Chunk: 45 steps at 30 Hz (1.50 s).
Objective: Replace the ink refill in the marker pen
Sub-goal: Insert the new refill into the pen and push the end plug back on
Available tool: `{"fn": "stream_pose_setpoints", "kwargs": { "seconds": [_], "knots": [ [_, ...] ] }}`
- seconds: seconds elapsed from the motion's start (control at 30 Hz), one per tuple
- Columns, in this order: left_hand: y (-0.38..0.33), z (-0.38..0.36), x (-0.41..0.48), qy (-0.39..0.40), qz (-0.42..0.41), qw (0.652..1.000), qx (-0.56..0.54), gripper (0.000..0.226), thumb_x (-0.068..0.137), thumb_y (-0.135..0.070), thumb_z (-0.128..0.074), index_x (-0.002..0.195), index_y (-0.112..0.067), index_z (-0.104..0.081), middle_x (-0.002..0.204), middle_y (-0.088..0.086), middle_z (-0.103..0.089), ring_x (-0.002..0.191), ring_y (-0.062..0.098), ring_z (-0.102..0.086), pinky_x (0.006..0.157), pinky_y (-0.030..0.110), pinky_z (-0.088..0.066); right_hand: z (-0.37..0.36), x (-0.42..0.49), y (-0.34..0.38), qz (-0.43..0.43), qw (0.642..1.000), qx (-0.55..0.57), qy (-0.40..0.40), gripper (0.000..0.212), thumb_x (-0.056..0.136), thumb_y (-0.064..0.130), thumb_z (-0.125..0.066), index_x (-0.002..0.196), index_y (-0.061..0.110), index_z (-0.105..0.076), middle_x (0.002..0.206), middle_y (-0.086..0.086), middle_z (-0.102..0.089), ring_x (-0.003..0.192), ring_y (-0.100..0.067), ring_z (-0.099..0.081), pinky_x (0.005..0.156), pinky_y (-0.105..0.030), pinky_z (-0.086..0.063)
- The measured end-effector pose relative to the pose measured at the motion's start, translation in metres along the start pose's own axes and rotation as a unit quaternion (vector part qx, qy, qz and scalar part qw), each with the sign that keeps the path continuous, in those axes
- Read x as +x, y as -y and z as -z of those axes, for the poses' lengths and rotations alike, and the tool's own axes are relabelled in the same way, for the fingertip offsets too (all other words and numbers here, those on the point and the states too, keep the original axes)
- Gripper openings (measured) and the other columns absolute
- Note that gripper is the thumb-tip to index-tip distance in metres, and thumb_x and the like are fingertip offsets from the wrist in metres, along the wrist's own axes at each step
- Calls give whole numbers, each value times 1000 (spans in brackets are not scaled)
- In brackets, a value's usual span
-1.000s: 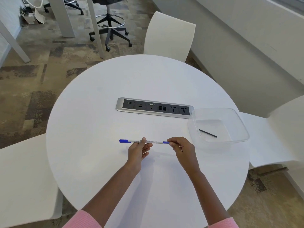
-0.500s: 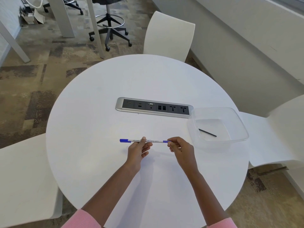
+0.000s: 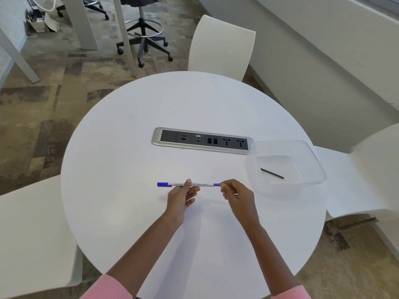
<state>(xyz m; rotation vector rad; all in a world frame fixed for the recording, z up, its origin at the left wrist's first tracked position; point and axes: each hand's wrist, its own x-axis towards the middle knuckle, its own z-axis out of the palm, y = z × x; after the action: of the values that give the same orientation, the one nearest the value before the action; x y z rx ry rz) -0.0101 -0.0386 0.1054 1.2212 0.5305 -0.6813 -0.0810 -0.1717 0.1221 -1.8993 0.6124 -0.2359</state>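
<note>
The marker pen [image 3: 194, 184] spans both hands, long axis left to right, above the table [image 3: 129, 169]. The left hand [image 3: 180, 198] pinches its barrel and the right hand [image 3: 236, 196] pinches the blue end. The black refill [image 3: 272, 173] lies in the clear plastic container [image 3: 319, 169], nearest the right hand.

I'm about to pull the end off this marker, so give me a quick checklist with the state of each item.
1. Left hand holds marker pen barrel: ok.
2. Right hand pinches its blue end: ok.
3. Cap on the other end: ok.
4. Thin black stick, likely the refill, lies in clear container: ok.
5. Blue end loosened: cannot tell.
</note>
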Motion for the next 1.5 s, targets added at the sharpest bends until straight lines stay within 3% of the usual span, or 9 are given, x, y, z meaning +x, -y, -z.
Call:
{"fn": "stream_pose_setpoints", "kwargs": {
  "seconds": [0.2,0.37,0.5,0.67,0.8,1.03,1.23,1.43,1.5],
  "knots": [
    [-1,-1,-1,-3,0,1000,1,17,92,-23,-55,78,-14,-60,49,-9,-67,72,13,-58,68,23,-45,0,-1,1,9,1000,-14,4,19,86,7,-55,81,25,-59,73,6,-61,69,-13,-57,60,-10,-45],
    [-1,0,-1,2,-1,1000,0,18,92,-23,-55,78,-14,-60,49,-8,-67,72,12,-58,69,23,-44,0,0,0,10,1000,-20,1,6,87,14,-57,84,18,-61,73,4,-61,70,-15,-58,60,-9,-44],
    [-2,-1,-1,0,-1,1000,0,18,92,-23,-55,78,-14,-60,49,-8,-67,72,13,-58,69,24,-45,0,-1,2,21,1000,-19,-1,20,86,9,-56,81,28,-59,72,7,-60,65,-6,-56,59,-7,-44],
    [-2,-1,-1,6,-2,1000,1,17,92,-24,-55,79,-14,-60,50,-8,-67,73,13,-58,69,23,-44,1,1,3,16,999,-38,-5,10,87,15,-57,80,21,-60,78,1,-62,78,-22,-61,61,-14,-44],
    [-2,-2,-1,3,-1,1000,6,17,92,-24,-55,79,-14,-60,50,-8,-68,74,13,-59,70,24,-45,0,0,4,15,1000,-17,-4,15,86,12,-56,84,27,-57,76,2,-61,74,-19,-60,60,-9,-44],
    [-2,-2,0,10,-1,1000,10,17,92,-24,-54,79,-14,-60,51,-9,-68,74,12,-58,68,23,-45,-1,3,2,5,1000,-28,-7,10,87,13,-55,79,14,-61,77,-3,-63,79,-28,-61,68,-29,-45],
    [-2,-3,1,4,-4,1000,9,17,92,-24,-54,80,-14,-60,51,-9,-68,75,13,-59,68,23,-45,-2,0,5,8,1000,-16,-2,15,86,12,-56,81,26,-56,80,5,-62,78,-21,-61,60,-10,-44],
    [1,-5,-1,12,-11,1000,9,17,92,-24,-54,80,-14,-60,51,-9,-68,74,12,-58,66,23,-45,-2,1,4,-3,1000,-13,-7,15,87,12,-55,75,20,-59,79,-4,-63,79,-27,-61,66,-26,-44],
    [1,-5,-1,13,-10,1000,7,17,92,-24,-54,80,-14,-60,51,-9,-68,74,13,-58,66,23,-45,-2,1,3,-5,1000,-14,-6,14,87,13,-56,76,20,-59,80,-6,-63,78,-27,-61,65,-26,-44]
  ]
}}
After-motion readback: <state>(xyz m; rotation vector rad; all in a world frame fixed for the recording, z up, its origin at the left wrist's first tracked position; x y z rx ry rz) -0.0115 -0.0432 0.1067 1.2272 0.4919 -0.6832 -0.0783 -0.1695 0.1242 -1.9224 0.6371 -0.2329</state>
